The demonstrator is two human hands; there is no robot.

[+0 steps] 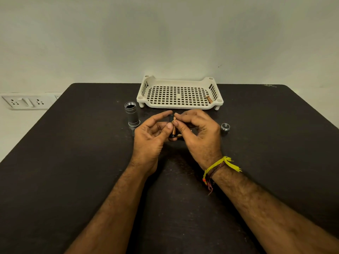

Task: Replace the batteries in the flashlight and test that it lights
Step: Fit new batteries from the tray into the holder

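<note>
The grey flashlight body (131, 116) stands upright on the dark table (73, 162), its threaded open end facing up, left of my hands. Its small tail cap (225, 127) lies to the right. My left hand (150, 136) holds a dark battery holder (172, 125) between thumb and fingers. My right hand (196, 132) pinches a copper-coloured battery (174, 127) against the holder. Another copper battery end (178, 136) shows just below my fingers. A single battery (209, 99) lies in the white tray (178, 106).
The perforated white tray stands at the table's far edge against the wall. A wall socket plate (24, 102) is off the table at the left. A yellow thread band (220, 165) is on my right wrist.
</note>
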